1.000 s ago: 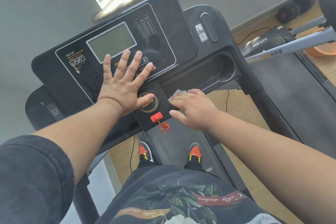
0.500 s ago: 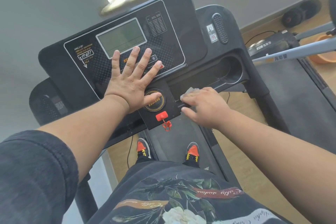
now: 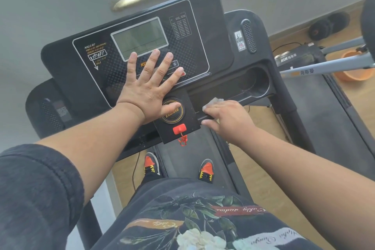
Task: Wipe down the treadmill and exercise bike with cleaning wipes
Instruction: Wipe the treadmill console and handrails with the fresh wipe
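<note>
A black treadmill console [image 3: 205, 32] with a grey display fills the upper middle of the head view. My left hand [image 3: 150, 87] lies flat on the console panel, fingers spread, thumb on the round gold-ringed dial [image 3: 172, 110]. My right hand [image 3: 227, 117] grips a crumpled white wipe [image 3: 213, 102] against the front edge of the console's tray, just right of the dial. Most of the wipe is hidden under my fingers. A red safety key [image 3: 179, 129] hangs below the dial.
I stand on the treadmill belt [image 3: 182, 158], shoes visible. A cup holder recess [image 3: 253, 81] sits in the tray at right. A second machine with grey bars [image 3: 328, 65] stands to the right, with an orange bowl [image 3: 353, 75] and dark dumbbells [image 3: 328, 25] on the wooden floor.
The right hand with the wipe has slid slightly to the right along the tray edge. The left hand stays flat on the console; the view has shifted a little.
</note>
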